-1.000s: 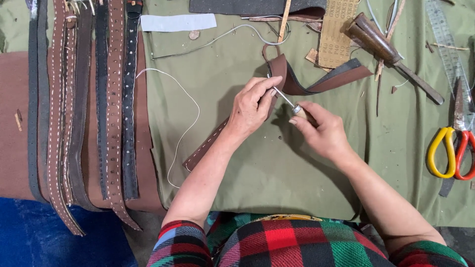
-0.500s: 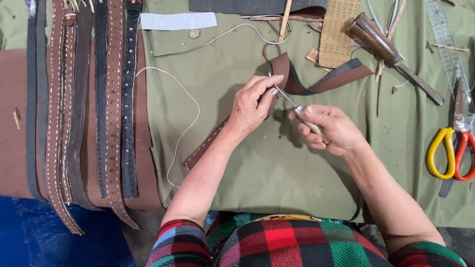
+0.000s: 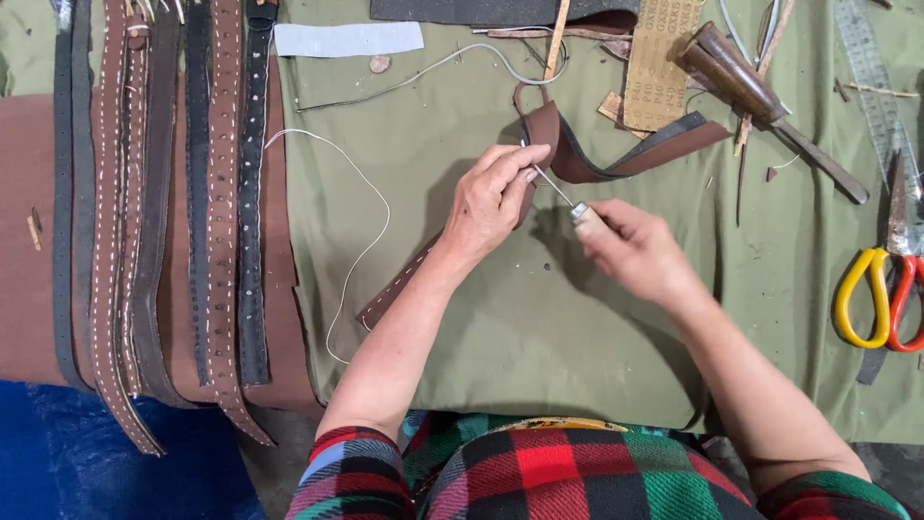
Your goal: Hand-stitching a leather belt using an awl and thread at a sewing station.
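Olive cloth covers the surface [image 3: 539, 327]; finished belts [image 3: 173, 221] lie left of the brown strap [image 3: 577, 159], scissors [image 3: 881, 289] right, partly cut off. The left hand [image 3: 491, 202] pinches the strap, hiding its middle; the right hand [image 3: 635, 250] grips an awl [image 3: 563, 197], handle concealed. Since earlier, the right hand has drawn back slightly.

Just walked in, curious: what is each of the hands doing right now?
Left hand: closed, pinching the brown leather strap.
Right hand: closed, holding a thin metal awl.
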